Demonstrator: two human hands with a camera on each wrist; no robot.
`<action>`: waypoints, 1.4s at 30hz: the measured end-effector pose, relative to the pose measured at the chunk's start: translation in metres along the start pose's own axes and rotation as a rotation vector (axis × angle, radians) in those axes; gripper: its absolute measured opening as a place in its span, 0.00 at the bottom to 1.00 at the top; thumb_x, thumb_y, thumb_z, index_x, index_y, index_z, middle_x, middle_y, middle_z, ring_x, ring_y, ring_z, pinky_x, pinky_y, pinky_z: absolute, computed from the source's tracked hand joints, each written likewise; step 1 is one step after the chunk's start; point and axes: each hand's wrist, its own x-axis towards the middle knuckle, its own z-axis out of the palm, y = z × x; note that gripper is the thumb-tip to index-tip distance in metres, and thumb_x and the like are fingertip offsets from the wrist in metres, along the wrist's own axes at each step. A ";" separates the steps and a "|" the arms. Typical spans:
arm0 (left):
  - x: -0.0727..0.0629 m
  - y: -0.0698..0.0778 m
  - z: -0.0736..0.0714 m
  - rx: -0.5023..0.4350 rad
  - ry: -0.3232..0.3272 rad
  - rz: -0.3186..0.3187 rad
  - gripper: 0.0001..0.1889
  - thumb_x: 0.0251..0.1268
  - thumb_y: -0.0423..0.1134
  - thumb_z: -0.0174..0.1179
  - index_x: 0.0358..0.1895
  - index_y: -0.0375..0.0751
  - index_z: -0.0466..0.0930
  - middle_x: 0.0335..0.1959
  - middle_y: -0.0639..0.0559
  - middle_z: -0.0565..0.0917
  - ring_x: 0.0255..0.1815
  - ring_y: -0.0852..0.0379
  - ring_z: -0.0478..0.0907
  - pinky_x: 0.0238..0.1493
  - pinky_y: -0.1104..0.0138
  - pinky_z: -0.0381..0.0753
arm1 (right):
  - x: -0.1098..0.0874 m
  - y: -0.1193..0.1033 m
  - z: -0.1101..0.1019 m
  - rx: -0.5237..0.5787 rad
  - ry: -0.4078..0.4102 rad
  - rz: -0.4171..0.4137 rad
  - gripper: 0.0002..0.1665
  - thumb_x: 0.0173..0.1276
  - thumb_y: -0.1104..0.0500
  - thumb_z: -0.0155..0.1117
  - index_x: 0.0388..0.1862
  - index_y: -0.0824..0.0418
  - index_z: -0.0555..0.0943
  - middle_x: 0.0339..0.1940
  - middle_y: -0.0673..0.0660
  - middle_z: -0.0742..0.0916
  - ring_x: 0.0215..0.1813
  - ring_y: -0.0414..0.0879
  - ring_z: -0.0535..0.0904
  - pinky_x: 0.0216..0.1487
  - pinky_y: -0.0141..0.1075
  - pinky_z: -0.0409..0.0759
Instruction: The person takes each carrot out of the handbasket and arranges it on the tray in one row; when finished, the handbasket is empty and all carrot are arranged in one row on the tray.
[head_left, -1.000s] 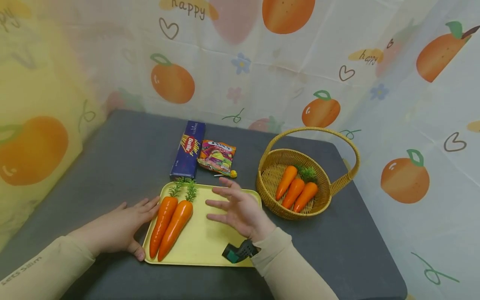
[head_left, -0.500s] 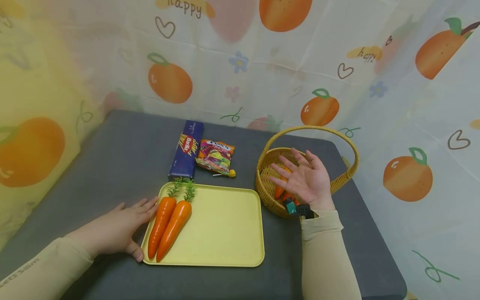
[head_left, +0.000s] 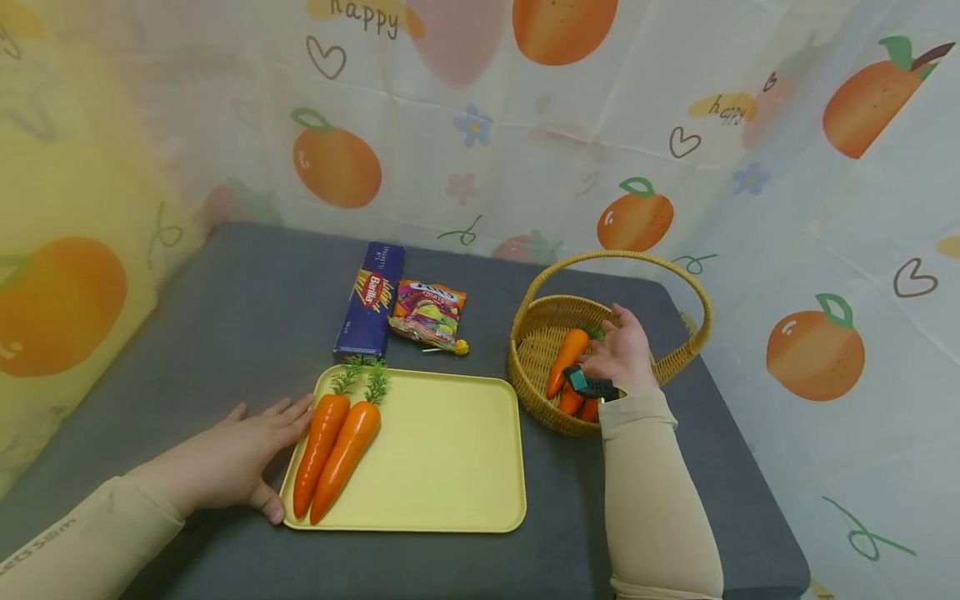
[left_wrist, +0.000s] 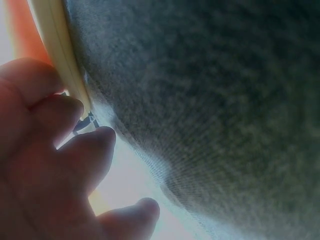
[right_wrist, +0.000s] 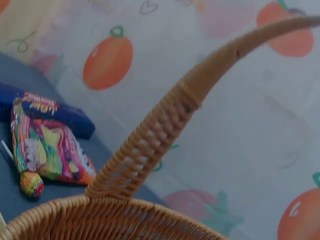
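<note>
In the head view two large orange carrots [head_left: 345, 462] with green tops lie side by side at the left of a yellow tray [head_left: 450, 450]. My left hand [head_left: 247, 454] lies spread on the table, its fingers and thumb along the tray's left edge; the left wrist view shows the fingertips [left_wrist: 100, 142] by the rim. My right hand [head_left: 622, 354] reaches into a wicker basket [head_left: 551, 312] on the right, over several smaller carrots [head_left: 567, 358]. It partly covers them and their greens. Its fingers look relaxed, and I see nothing gripped in them.
Behind the tray lie a blue spaghetti box [head_left: 371, 300], a colourful candy bag [head_left: 429, 314] and a yellow lollipop [head_left: 461, 347]. The basket's tall handle [head_left: 615, 254] arches above its bowl. A fruit-print curtain [head_left: 525, 167] borders the grey table [head_left: 247, 333].
My right hand has moved from above the tray to the right, then lowered into the basket among the carrots. The left hand stays at the tray's left edge.
</note>
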 end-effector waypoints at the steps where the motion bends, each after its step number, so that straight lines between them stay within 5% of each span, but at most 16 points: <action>1: 0.000 0.000 0.000 0.000 0.003 0.000 0.78 0.25 0.74 0.82 0.85 0.33 0.65 0.89 0.30 0.59 0.86 0.19 0.58 0.71 0.12 0.46 | 0.004 0.000 0.001 0.004 0.008 0.005 0.51 0.90 0.36 0.43 0.91 0.33 0.22 0.92 0.47 0.25 0.93 0.50 0.18 0.92 0.51 0.23; 7: -0.002 0.000 0.000 0.005 0.009 0.007 0.77 0.25 0.75 0.81 0.85 0.33 0.66 0.89 0.31 0.59 0.86 0.19 0.58 0.71 0.12 0.43 | 0.022 0.001 0.005 -0.055 0.016 0.042 0.50 0.91 0.37 0.38 0.89 0.38 0.17 0.91 0.47 0.24 0.92 0.47 0.16 0.91 0.48 0.21; 22: -0.002 -0.001 0.001 -0.011 0.012 0.003 0.77 0.25 0.74 0.82 0.85 0.34 0.66 0.89 0.31 0.60 0.86 0.20 0.58 0.71 0.11 0.42 | 0.052 0.005 0.006 -0.003 0.057 0.040 0.48 0.92 0.42 0.38 0.91 0.42 0.21 0.94 0.49 0.30 0.95 0.44 0.30 0.94 0.45 0.40; 31: -0.002 -0.001 0.001 -0.020 0.008 0.004 0.77 0.24 0.75 0.81 0.85 0.35 0.66 0.89 0.32 0.60 0.86 0.20 0.58 0.70 0.11 0.42 | 0.067 0.010 0.007 -0.123 0.078 0.035 0.45 0.92 0.47 0.40 0.95 0.49 0.32 0.96 0.55 0.45 0.95 0.50 0.44 0.93 0.49 0.49; 36: -0.001 -0.002 0.001 -0.024 0.003 0.000 0.77 0.25 0.75 0.81 0.86 0.35 0.65 0.89 0.32 0.59 0.86 0.20 0.58 0.71 0.11 0.42 | 0.072 0.015 0.008 -0.305 0.033 0.058 0.41 0.92 0.49 0.44 0.94 0.50 0.41 0.95 0.62 0.50 0.94 0.60 0.47 0.93 0.52 0.50; 39: -0.002 -0.002 0.001 -0.021 0.001 -0.002 0.77 0.25 0.75 0.82 0.86 0.35 0.65 0.89 0.32 0.59 0.86 0.20 0.58 0.71 0.11 0.43 | 0.073 0.017 0.009 -0.424 0.029 0.084 0.36 0.91 0.51 0.49 0.90 0.52 0.52 0.87 0.68 0.63 0.85 0.64 0.65 0.84 0.48 0.71; 42: -0.002 -0.002 0.001 -0.013 -0.001 -0.004 0.77 0.25 0.75 0.81 0.86 0.35 0.65 0.89 0.32 0.59 0.86 0.21 0.58 0.71 0.11 0.43 | 0.072 0.018 0.011 -0.437 0.023 0.114 0.21 0.90 0.54 0.52 0.75 0.55 0.66 0.66 0.63 0.75 0.60 0.56 0.81 0.60 0.40 0.86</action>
